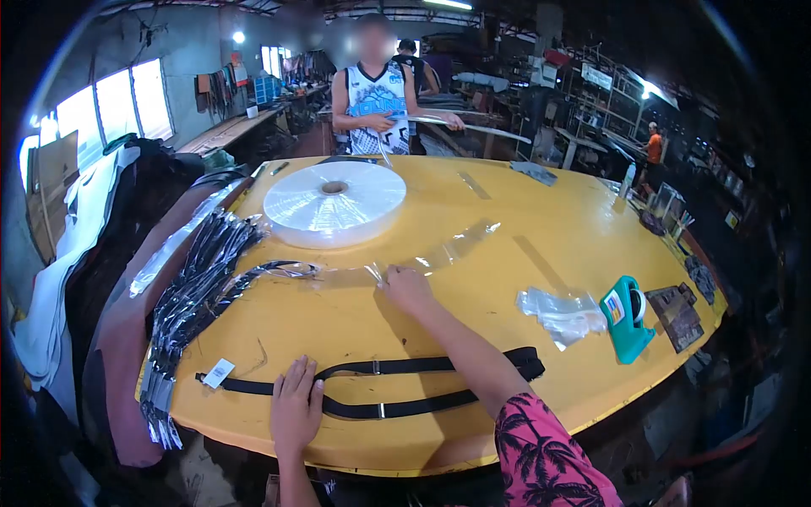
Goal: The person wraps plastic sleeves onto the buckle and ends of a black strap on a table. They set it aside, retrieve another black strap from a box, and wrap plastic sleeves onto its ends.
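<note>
Black suspenders [422,365] with metal sliders and a white tag [218,373] lie stretched across the yellow table [473,279]. My left hand [296,406] rests flat on them near the tagged end, fingers extended. Farther in, my right hand [409,290] pinches a long clear plastic sleeve [456,247] that lies across the table. To the left, a heap of black straps packed in clear plastic [203,270] hangs over the table edge. Behind the sleeve sits a big roll of clear plastic [334,211].
At the right stand a green tape dispenser [627,321] and a pile of clear plastic sleeves [562,314]. A dark flat piece [674,315] lies near the right edge. Across the table, a person in a white jersey [376,106] holds a long clear strip [473,128].
</note>
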Motion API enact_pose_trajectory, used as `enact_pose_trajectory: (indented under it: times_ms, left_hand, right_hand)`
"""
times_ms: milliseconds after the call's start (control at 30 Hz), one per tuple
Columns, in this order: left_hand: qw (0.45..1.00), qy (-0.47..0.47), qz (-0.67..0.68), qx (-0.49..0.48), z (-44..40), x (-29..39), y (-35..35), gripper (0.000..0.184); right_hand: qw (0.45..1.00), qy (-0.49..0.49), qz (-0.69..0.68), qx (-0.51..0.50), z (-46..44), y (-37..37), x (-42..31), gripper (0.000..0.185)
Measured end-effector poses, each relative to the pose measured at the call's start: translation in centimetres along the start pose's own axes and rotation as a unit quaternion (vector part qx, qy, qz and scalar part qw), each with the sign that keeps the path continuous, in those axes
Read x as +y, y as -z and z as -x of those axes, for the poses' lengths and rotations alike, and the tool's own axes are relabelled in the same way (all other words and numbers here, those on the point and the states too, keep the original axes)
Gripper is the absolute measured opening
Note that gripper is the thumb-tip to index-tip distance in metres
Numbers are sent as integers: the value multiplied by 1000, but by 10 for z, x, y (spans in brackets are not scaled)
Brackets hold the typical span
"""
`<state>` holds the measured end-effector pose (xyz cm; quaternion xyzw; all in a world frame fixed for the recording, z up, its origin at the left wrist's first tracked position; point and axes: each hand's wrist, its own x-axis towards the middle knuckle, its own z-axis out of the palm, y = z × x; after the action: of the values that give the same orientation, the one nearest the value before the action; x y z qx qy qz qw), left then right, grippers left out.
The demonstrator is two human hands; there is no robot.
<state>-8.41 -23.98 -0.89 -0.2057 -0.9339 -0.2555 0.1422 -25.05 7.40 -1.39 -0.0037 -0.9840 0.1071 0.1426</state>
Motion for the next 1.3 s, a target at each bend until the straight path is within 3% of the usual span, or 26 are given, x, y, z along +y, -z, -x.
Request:
enact_pose_trajectory:
  times_ms: [333, 633, 733, 1000, 1100, 1167, 1200, 1267, 1300]
  left_hand:
    - [1000, -5, 17, 9, 1, -3, 0, 41]
    - [1000, -3, 13, 13, 2, 0, 1, 40]
    - [1000, -6, 10, 11, 0, 1, 0, 41]
    - [999, 4, 31, 12, 1, 4, -2, 44]
    - [995, 10, 80, 56, -13, 14, 4, 49]
    - [970, 43, 229, 76, -30, 32, 2, 56]
    - [970, 49, 227, 77, -40, 42, -3, 56]
    - [944, -35, 290, 152, -64, 59, -14, 59]
    - [944, -33, 290, 155, -73, 59, -18, 59]
  right_hand:
    - [999, -5, 50, -18, 9, 34, 0, 19]
    - [978, -20, -195, 68, 43, 70, 36, 24]
    - [948, -47, -293, 116, 68, 80, 38, 30]
    - [823, -42, -562, 70, 106, 97, 53, 37]
    - [779, -13, -626, 32, 111, 112, 55, 34]
    - [753, 6, -658, 22, 114, 122, 53, 32]
    - [730, 24, -683, 11, 116, 125, 52, 30]
    - [730, 22, -683, 9, 119, 128, 52, 29]
    - [731, 20, -682, 14, 119, 130, 53, 28]
